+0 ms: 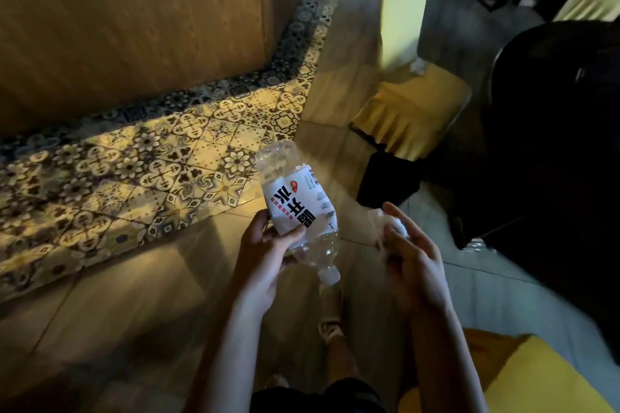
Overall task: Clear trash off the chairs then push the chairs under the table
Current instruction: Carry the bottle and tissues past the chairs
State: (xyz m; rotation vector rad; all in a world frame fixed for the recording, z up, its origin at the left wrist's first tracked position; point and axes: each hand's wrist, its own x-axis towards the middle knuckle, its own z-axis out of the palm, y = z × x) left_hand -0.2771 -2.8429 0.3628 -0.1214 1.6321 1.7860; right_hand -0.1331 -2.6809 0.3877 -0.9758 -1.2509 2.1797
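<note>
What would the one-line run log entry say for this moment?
left hand: holds plastic water bottle, cap down | right hand: holds crumpled tissue | yellow-covered chair: white scrap on seat, not pushed in

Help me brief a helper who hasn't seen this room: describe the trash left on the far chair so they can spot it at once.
Look past the patterned floor tiles to the yellow-covered chair with the tall pale backrest. Where seat meets backrest lies a small crumpled white wad, probably tissue. It is the only white thing on that yellow seat, unlike the black bin on the floor in front.
</note>
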